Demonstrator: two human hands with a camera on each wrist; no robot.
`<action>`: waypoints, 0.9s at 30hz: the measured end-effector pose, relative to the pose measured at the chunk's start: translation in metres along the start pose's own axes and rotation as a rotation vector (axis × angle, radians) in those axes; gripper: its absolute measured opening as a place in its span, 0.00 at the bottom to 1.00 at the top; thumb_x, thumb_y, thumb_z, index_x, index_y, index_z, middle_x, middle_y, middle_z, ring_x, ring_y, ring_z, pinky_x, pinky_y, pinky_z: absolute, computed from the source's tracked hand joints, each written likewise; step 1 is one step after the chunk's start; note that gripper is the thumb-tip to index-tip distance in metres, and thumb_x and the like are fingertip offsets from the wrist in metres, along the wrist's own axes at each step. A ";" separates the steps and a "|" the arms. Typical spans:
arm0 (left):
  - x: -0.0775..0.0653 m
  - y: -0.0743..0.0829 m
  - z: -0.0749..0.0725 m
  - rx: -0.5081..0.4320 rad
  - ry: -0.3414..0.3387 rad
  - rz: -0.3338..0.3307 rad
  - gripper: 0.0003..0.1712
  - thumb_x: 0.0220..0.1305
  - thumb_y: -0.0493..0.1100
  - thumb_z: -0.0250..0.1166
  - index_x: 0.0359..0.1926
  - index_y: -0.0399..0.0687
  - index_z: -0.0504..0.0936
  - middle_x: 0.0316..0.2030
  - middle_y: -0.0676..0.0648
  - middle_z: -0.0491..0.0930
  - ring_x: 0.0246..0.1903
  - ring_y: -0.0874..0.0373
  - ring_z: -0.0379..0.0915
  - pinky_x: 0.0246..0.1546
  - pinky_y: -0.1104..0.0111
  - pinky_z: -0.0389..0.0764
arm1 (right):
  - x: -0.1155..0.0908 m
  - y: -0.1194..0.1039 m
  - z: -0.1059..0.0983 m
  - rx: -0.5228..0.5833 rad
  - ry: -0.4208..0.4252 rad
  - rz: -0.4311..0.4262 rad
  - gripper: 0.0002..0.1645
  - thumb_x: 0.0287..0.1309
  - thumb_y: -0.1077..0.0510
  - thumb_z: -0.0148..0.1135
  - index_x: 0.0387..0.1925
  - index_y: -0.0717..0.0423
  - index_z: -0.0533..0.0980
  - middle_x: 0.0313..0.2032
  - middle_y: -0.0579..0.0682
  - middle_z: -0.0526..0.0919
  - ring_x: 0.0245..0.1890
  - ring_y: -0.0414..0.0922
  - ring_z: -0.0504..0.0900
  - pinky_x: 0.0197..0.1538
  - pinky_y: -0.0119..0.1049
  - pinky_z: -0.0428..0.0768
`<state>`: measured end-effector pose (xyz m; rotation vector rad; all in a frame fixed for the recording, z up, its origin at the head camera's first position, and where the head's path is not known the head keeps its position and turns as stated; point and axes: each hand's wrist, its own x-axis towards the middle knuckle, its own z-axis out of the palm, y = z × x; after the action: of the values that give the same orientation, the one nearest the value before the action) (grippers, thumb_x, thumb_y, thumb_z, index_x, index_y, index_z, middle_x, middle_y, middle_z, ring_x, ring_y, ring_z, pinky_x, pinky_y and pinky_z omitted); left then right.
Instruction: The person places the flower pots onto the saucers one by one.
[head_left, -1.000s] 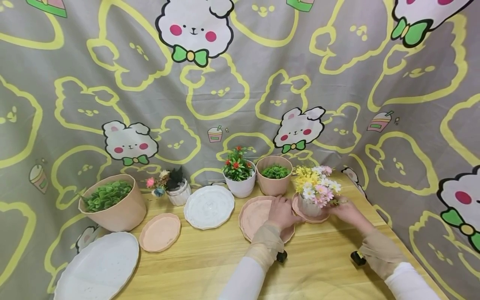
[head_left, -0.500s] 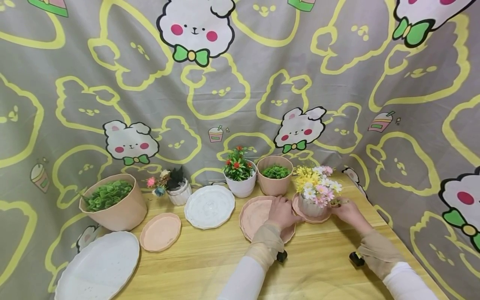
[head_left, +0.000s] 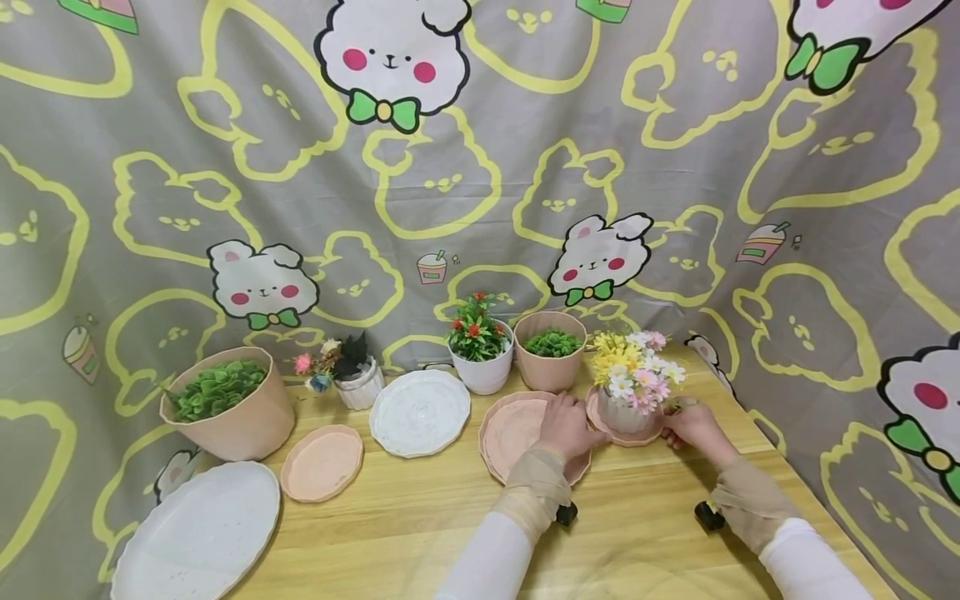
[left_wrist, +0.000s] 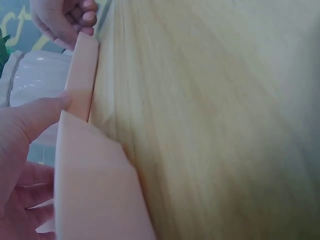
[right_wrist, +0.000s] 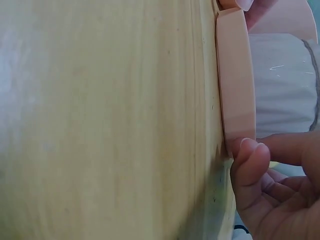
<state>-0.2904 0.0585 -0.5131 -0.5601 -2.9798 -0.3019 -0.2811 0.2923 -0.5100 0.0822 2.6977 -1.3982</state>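
Observation:
In the head view, a small pink saucer (head_left: 628, 437) sits at the right of the table under a greyish-white flowerpot (head_left: 624, 408) of yellow, white and pink flowers (head_left: 637, 371). My right hand (head_left: 693, 429) pinches that saucer's right rim between thumb and finger, as the right wrist view shows. My left hand (head_left: 570, 427) rests over the larger pink saucer (head_left: 510, 429) beside it. In the left wrist view, its thumb (left_wrist: 42, 112) reaches straight across to touch the small saucer's rim (left_wrist: 82, 75). The other left fingers lie behind the larger saucer's wall (left_wrist: 102, 190), partly hidden.
Behind stand a white pot (head_left: 482, 367) with red flowers and a pink pot (head_left: 551, 362) of greenery. Leftward are white saucers (head_left: 420, 412), a small peach saucer (head_left: 322, 462), a ribbed white pot (head_left: 360, 387), a large pink planter (head_left: 247, 425) and a large white tray (head_left: 198, 533).
The small saucer and flowerpot have shifted very slightly to the right over the last second. My right hand has turned a little at the rim; the left has hardly moved.

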 end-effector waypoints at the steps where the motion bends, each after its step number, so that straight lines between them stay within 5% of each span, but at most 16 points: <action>1: 0.000 0.001 0.000 0.005 -0.004 0.001 0.38 0.52 0.72 0.65 0.53 0.49 0.82 0.52 0.52 0.78 0.60 0.57 0.68 0.66 0.66 0.65 | 0.000 0.001 -0.001 0.012 -0.002 -0.001 0.10 0.58 0.66 0.54 0.35 0.75 0.70 0.17 0.52 0.80 0.13 0.39 0.77 0.18 0.33 0.80; 27: 0.007 0.032 0.012 0.053 0.018 -0.068 0.37 0.55 0.72 0.62 0.54 0.51 0.81 0.50 0.53 0.80 0.58 0.59 0.69 0.63 0.67 0.67 | 0.003 0.015 -0.017 0.041 0.024 0.050 0.09 0.59 0.67 0.50 0.36 0.75 0.67 0.17 0.50 0.79 0.14 0.39 0.77 0.19 0.33 0.80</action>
<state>-0.2859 0.0932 -0.5182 -0.4495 -2.9844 -0.2313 -0.2833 0.3149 -0.5132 0.1699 2.6667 -1.4475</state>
